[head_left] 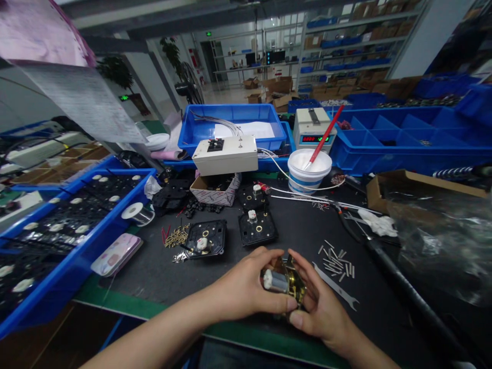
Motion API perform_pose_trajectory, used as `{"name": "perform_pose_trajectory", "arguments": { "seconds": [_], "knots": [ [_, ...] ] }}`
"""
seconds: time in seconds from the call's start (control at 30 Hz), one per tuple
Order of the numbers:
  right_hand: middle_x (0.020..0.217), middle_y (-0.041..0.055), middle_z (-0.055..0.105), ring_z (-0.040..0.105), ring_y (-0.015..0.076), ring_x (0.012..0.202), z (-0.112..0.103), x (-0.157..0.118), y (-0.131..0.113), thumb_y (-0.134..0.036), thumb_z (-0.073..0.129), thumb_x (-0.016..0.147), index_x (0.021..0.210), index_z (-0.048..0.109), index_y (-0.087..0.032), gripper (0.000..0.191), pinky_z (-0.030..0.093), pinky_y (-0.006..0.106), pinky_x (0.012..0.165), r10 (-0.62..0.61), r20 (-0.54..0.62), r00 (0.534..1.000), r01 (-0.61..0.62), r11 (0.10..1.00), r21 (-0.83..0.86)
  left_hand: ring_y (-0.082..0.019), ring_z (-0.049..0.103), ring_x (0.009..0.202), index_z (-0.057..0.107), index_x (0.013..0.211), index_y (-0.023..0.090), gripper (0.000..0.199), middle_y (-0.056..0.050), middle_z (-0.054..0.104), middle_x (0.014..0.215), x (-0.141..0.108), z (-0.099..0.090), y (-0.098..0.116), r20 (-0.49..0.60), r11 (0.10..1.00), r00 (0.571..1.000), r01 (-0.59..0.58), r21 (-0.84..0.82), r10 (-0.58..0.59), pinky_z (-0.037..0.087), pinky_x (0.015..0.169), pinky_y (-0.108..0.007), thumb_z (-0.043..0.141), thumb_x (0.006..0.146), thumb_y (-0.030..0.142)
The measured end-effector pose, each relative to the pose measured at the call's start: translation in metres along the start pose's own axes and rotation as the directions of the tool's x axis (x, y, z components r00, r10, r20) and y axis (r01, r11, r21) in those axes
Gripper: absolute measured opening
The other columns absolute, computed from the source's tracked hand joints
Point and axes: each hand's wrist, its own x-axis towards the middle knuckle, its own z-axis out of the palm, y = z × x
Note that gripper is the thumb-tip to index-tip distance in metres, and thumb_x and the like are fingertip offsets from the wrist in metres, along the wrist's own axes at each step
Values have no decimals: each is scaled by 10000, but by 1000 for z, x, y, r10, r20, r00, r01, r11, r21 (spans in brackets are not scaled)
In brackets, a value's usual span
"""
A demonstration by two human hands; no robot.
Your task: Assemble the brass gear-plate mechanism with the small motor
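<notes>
Both hands hold one small brass-and-silver mechanism (283, 281) just above the near edge of the dark work mat (300, 230). My left hand (246, 288) wraps its left side, thumb underneath. My right hand (319, 302) cups its right side, fingers over the top. Beyond the hands lie two black square plates with white hubs (205, 239) (257, 226). A flat metal wrench (335, 287) and a scatter of small metal pins (336, 260) lie just right of my right hand.
A blue tray of black parts (57, 225) fills the left. A white box (226, 154), a white tub with a red-handled tool (309, 169), a digital meter (313, 130) and blue bins (403, 138) stand behind. A cardboard box with plastic bag (434, 220) sits right.
</notes>
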Motion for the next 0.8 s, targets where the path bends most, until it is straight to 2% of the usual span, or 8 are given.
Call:
{"name": "perform_pose_trajectory", "arguments": {
  "seconds": [0.13,0.23,0.33,0.47,0.53,0.6,0.7,0.8],
  "knots": [
    [1303,130,430,457,278,1214,0,1,1,-436,834,578,1355,243,-291,988,364,438,1015,-22,-37,999,21,999,-47,-215,567,939,487,1231,247,693,-21,539,1028,1,-1,-1,-24,997,1000,6,-78,-8,468,826,-328,780,620,393],
    [1334,124,429,455,260,1221,-1,1,0,-369,843,597,1341,264,-307,945,379,418,1007,-30,16,999,30,998,52,-212,568,925,497,1232,246,674,-20,543,1010,0,-2,-1,2,995,1000,24,-100,-24,468,818,-326,764,637,417],
    [1358,125,427,454,253,1225,-1,1,1,-322,830,633,1349,264,-298,913,386,400,998,-23,54,998,14,988,151,-216,566,912,496,1239,204,677,-43,551,1018,0,0,-1,5,988,996,88,-128,-88,464,835,-354,732,657,457],
    [1351,118,443,461,257,1217,-1,2,4,-314,825,637,1375,248,-277,938,354,406,1017,2,28,1000,-6,984,177,-260,557,960,498,1223,165,671,-79,546,1052,0,2,-1,-94,982,985,134,-134,-147,446,872,-420,718,652,440],
    [1347,98,450,467,248,1211,-2,1,5,-297,833,628,1372,282,-290,926,343,402,1023,9,-7,1000,-7,983,181,-279,556,980,495,1221,156,663,-90,560,1053,-1,-3,1,-146,966,971,159,-203,-190,443,876,-446,707,660,438],
    [1327,74,482,457,231,1219,-4,0,3,-293,834,627,1354,345,-294,876,319,384,1039,25,-22,999,-19,972,235,-279,572,983,493,1224,162,652,-89,598,1044,-5,-10,2,-130,896,957,190,-400,-261,452,867,-451,689,682,466],
    [1256,63,564,503,232,1173,-7,-3,-3,-334,793,675,1316,431,-288,737,322,400,1033,58,30,998,-65,923,378,-258,604,988,510,1215,184,625,-71,662,1025,-15,-19,0,-33,667,943,210,-715,-332,481,852,-417,697,697,479],
    [1213,99,606,553,273,1119,-9,-4,-9,-392,715,754,1278,496,-264,583,374,442,986,79,111,991,-125,844,522,-239,642,961,598,1119,159,480,-76,706,995,-27,-18,-10,25,455,940,188,-870,-340,506,839,-360,665,750,459]
  ]
}}
